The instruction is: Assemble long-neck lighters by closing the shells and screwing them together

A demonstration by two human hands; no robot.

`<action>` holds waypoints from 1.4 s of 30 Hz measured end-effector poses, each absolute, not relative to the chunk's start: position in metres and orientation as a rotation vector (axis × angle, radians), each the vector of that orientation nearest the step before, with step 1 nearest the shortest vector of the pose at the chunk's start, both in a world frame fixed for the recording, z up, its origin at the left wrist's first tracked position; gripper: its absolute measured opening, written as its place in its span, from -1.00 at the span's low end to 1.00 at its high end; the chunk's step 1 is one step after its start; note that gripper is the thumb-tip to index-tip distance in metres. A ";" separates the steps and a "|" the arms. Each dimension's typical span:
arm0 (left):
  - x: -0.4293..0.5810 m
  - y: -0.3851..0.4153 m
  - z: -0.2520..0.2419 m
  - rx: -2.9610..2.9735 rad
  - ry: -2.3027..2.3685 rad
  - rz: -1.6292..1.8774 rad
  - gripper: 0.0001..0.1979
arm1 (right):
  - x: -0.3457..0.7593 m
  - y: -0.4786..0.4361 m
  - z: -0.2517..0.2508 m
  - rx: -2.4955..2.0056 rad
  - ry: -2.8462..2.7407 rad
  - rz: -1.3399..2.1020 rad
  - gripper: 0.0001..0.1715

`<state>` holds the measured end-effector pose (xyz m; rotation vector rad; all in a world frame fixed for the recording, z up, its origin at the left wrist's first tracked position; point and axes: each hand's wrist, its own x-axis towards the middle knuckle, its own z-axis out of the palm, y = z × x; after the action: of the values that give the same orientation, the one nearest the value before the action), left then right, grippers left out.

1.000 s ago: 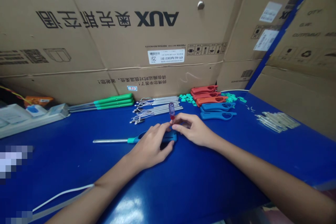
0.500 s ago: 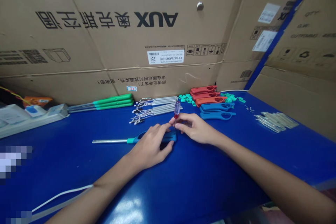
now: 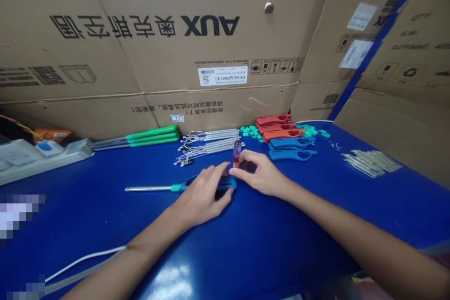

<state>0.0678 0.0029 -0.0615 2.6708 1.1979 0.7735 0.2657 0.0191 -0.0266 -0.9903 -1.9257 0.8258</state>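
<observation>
Your left hand holds the blue-handled tool flat, and your right hand pinches the little red screwdriver. Keep both steady.

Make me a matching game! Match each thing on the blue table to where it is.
Things:
1. Small screwdriver
2. Blue-handled tool
3. Green-handled rods
4. Red handles

Places:
A. Beside the white power strip
B. Under the left hand
C. In the fingers of the right hand
D. Piled in front of the cardboard box

Right pairs: 1-C, 2-B, 3-A, 4-D.
</observation>
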 end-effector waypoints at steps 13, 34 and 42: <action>0.069 0.002 -0.056 2.686 1.145 0.781 -0.49 | 0.264 0.020 -0.034 -0.950 -1.852 0.957 -0.89; 0.068 0.002 -0.056 2.676 1.158 0.741 -0.51 | 0.268 0.021 -0.026 -1.001 -1.868 0.910 -0.85; 0.069 0.002 -0.055 2.683 1.167 0.738 -0.51 | 0.266 0.022 -0.032 -1.001 -1.827 0.899 -0.82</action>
<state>0.0688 0.0022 -0.0553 2.6833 1.1666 0.7384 0.2660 0.0221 -0.0320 -1.0010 -1.8265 0.8989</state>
